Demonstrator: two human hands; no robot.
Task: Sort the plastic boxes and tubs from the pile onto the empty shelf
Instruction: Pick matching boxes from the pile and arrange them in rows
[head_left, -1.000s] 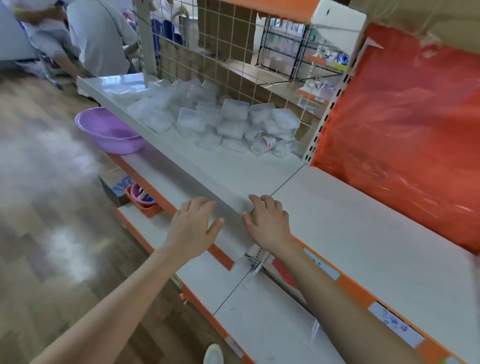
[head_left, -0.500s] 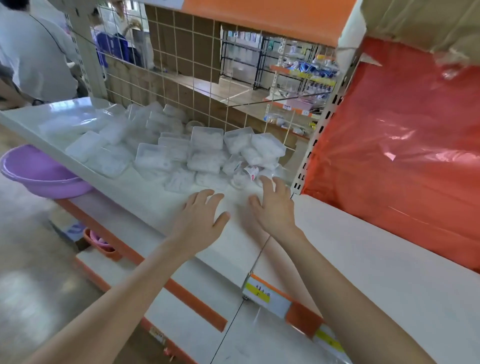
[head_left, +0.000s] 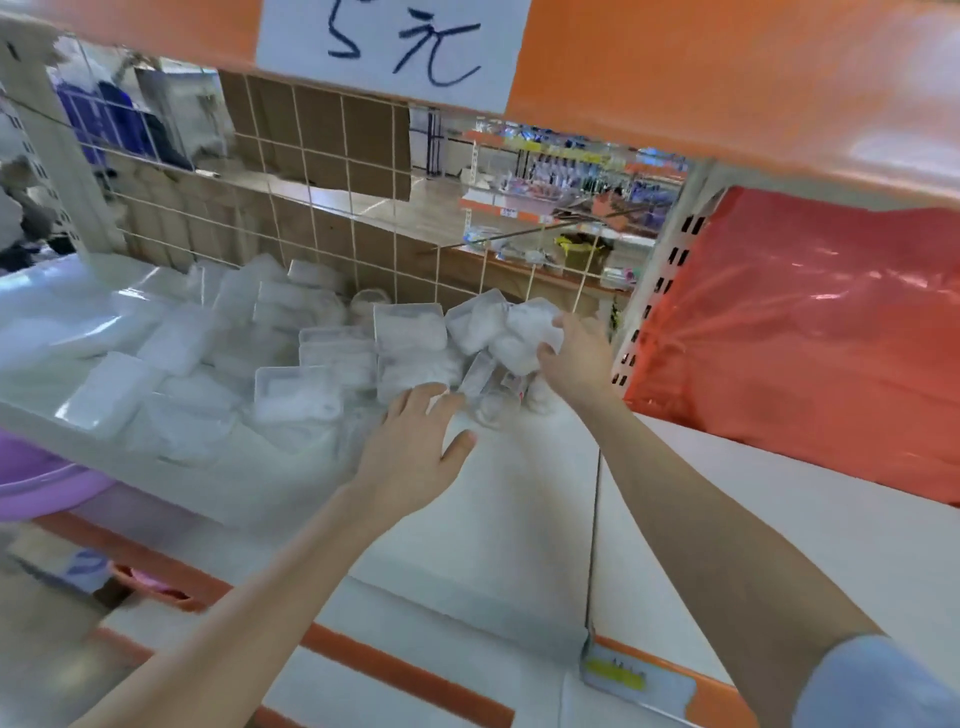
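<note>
nothing looks sorted yet: the pile (head_left: 311, 358) is full and the empty shelf (head_left: 779, 525) holds 0 boxes. the right hand (head_left: 574, 358) curls round 1 box (head_left: 524, 332); the left hand (head_left: 413, 441) is spread flat, holding nothing.

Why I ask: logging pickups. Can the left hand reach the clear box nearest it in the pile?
Probably yes: the left hand, open, has its fingertips at that clear box, with nothing between them.

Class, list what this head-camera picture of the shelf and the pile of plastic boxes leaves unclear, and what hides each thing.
Head view, all four:
Right hand: grip on the end box uncertain; fingertips hidden behind it.
Pile: box contents lost to motion blur.
Purple basin: cut off by the left edge, covered by the shelf.
Price label: print too blurred to read.
</note>
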